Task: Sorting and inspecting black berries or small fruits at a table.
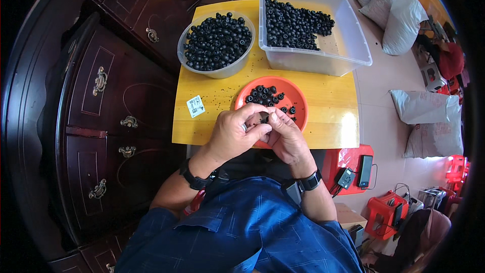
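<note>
My left hand [235, 130] and my right hand [289, 139] meet over the near edge of an orange-red plate [299, 93]. Both are closed, with thumbs and fingertips pinched together around a small black round part [264, 119], mostly hidden by the fingers. Loose black parts [262, 94] of the same sort, several with a round hole, lie in the plate just beyond my fingertips. Behind it on the left, a round translucent tub [222, 74] is heaped with more of them. At the back right, a large clear plastic bin [348, 56] holds many too, piled toward its left side.
The yellow wooden table [331, 103] bears scattered dark crumbs and a white label [195, 106]. Dark wooden drawers [118, 91] stand close on the left. To the right are a red stool [348, 164] with electronic devices on it, and white sacks [404, 23] on the floor.
</note>
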`<state>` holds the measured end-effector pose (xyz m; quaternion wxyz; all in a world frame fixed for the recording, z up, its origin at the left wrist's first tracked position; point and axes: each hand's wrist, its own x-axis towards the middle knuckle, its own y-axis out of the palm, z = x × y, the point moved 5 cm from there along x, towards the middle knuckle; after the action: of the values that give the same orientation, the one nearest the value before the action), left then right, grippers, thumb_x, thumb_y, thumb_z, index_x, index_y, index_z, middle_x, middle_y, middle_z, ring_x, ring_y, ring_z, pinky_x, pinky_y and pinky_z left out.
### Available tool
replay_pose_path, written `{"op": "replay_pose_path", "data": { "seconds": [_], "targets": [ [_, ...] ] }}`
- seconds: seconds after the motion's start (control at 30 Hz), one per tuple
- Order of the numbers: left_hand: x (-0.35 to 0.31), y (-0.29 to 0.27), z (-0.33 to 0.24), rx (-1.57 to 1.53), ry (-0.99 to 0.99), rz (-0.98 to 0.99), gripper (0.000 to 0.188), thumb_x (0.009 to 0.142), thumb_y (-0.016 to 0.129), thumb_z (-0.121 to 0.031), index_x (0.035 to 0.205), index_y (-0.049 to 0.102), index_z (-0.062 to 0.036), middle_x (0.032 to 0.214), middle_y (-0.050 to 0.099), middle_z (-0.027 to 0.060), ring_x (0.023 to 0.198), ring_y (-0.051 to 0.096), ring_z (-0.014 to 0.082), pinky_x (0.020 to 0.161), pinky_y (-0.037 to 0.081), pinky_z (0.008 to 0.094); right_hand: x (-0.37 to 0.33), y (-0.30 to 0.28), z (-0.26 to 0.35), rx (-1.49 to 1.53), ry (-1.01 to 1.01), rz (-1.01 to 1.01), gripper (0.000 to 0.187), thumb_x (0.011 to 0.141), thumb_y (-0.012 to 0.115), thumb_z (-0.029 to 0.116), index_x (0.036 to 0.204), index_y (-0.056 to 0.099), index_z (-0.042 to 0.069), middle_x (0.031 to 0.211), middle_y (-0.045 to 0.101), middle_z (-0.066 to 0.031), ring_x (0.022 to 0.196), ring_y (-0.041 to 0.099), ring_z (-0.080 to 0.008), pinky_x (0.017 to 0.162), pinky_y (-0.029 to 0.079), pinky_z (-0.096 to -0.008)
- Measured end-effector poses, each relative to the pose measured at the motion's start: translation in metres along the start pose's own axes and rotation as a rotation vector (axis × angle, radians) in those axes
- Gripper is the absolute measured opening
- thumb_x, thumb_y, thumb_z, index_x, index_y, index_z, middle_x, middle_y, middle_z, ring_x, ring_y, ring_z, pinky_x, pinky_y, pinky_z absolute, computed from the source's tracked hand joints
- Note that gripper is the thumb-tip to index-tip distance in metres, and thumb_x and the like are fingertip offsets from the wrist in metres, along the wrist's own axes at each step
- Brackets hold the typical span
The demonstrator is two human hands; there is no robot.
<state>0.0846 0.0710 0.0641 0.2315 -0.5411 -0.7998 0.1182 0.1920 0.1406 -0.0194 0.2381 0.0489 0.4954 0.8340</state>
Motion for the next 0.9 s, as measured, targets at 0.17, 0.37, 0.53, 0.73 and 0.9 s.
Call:
{"op": "replay_pose_path", "data": {
  "seconds": [0.17, 0.37, 0.53, 0.73, 0.9],
  "targets": [
    [-0.004, 0.002, 0.003, 0.104, 0.131, -0.060, 0.032, 0.080, 0.081, 0.001, 0.110, 0.068, -0.0046, 0.070, 0.065, 0.0016, 0.058, 0.058, 0.0068, 0.054, 0.047, 0.0253, -0.002, 0.013, 0.005, 0.038, 0.124, 0.053, 0.024, 0.105, 0.058, 0.023, 0.120, 0.059, 0.004, 0.106, 0.068, -0.0058, 0.099, 0.070, -0.0149, 0.088, 0.058, -0.0279],
    [-0.008, 0.001, 0.004, 0.204, 0.211, -0.123, 0.031, 0.078, 0.083, 0.000, 0.103, 0.065, -0.0050, 0.069, 0.063, 0.0013, 0.056, 0.057, 0.0077, 0.053, 0.047, 0.0256, 0.001, 0.005, 0.005, -0.090, 0.002, 0.048, 0.025, 0.106, 0.057, 0.024, 0.121, 0.058, 0.005, 0.106, 0.068, -0.0057, 0.102, 0.070, -0.0165, 0.092, 0.058, -0.0320],
    [-0.006, -0.011, 0.003, 0.114, 0.092, -0.120, 0.030, 0.082, 0.086, -0.014, 0.096, 0.061, -0.0042, 0.065, 0.055, 0.0004, 0.054, 0.048, 0.0078, 0.051, 0.041, 0.0259, 0.002, 0.001, 0.005, -0.057, -0.063, 0.010, 0.021, 0.105, 0.058, 0.024, 0.116, 0.062, 0.006, 0.101, 0.066, -0.0017, 0.093, 0.067, -0.0109, 0.089, 0.058, -0.0285],
    [0.001, -0.016, 0.004, 0.173, 0.029, 0.047, 0.038, 0.087, 0.082, -0.032, 0.093, 0.060, -0.0019, 0.065, 0.057, 0.0033, 0.055, 0.052, 0.0110, 0.052, 0.042, 0.0272, 0.000, 0.007, 0.007, 0.013, -0.061, 0.045, 0.021, 0.105, 0.059, 0.025, 0.114, 0.062, 0.007, 0.100, 0.065, -0.0008, 0.090, 0.064, -0.0092, 0.085, 0.058, -0.0263],
    [0.003, -0.012, 0.004, 0.240, 0.045, 0.138, 0.044, 0.089, 0.078, -0.043, 0.092, 0.061, -0.0022, 0.067, 0.061, 0.0090, 0.056, 0.061, 0.0204, 0.053, 0.046, 0.0328, 0.001, 0.005, 0.004, 0.045, -0.070, 0.010, 0.018, 0.104, 0.061, 0.023, 0.113, 0.061, 0.008, 0.100, 0.067, -0.0024, 0.089, 0.066, -0.0112, 0.085, 0.059, -0.0276]
  ]
}}
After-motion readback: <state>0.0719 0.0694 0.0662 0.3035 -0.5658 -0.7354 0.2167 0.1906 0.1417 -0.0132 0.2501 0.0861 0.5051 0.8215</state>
